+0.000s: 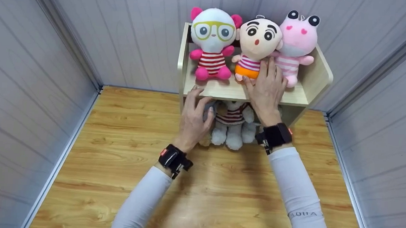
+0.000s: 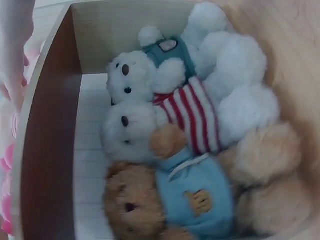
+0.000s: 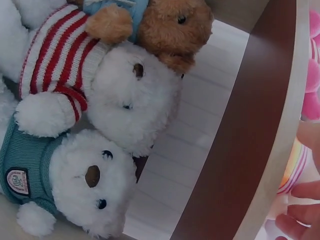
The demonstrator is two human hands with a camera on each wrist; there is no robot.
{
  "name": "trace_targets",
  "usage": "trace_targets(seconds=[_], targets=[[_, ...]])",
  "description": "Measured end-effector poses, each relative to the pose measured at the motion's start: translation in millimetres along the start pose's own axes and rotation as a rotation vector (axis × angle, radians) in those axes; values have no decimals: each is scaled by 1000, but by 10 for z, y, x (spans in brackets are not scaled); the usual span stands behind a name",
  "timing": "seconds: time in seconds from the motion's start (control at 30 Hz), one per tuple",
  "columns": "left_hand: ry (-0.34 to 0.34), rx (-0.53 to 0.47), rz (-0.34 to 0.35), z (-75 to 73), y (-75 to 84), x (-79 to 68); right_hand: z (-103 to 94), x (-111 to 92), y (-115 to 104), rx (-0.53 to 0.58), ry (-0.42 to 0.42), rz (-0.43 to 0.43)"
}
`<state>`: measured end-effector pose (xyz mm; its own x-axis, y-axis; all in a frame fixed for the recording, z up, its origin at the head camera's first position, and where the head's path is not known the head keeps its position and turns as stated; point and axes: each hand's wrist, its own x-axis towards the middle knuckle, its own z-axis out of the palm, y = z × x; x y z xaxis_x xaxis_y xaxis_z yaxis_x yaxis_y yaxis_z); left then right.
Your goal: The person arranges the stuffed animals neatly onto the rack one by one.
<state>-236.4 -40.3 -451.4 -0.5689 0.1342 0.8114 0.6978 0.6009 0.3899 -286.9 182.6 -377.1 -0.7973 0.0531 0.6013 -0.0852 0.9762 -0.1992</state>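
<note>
A boy plush doll (image 1: 260,40) with striped top and orange shorts sits in the middle of the upper shelf. My right hand (image 1: 268,88) holds its lower body, thumb at the foot and fingers along its side. To its left sits a panda plush (image 1: 213,33) with yellow glasses; close on its right is a pink frog plush (image 1: 299,38). My left hand (image 1: 194,118) is by the shelf's front edge, fingers loosely bent and holding nothing. Below are a white bear in red stripes (image 2: 195,115), a white bear in green (image 3: 92,175) and a brown bear in blue (image 2: 195,195).
The small wooden shelf unit (image 1: 327,70) has raised side panels and stands against the back wall (image 1: 140,36). Grey panelled walls enclose the wood floor (image 1: 135,124) on both sides. The lower bears' feet reach out past the shelf front.
</note>
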Motion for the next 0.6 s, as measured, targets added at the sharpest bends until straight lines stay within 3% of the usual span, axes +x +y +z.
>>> trace_targets(seconds=[0.1, 0.17, 0.4, 0.6], targets=[[-69, 107, 38, 9, 30, 190, -6, 50, 46, -10, -32, 1], [-147, 182, 23, 14, 38, 337, -1, 71, 80, -3, -49, 1], [-434, 375, -165, 24, -29, 689, 22, 119, 152, 20, -79, -1], [-519, 419, -228, 31, -107, 789, 44, 149, 130, 30, -77, -5]])
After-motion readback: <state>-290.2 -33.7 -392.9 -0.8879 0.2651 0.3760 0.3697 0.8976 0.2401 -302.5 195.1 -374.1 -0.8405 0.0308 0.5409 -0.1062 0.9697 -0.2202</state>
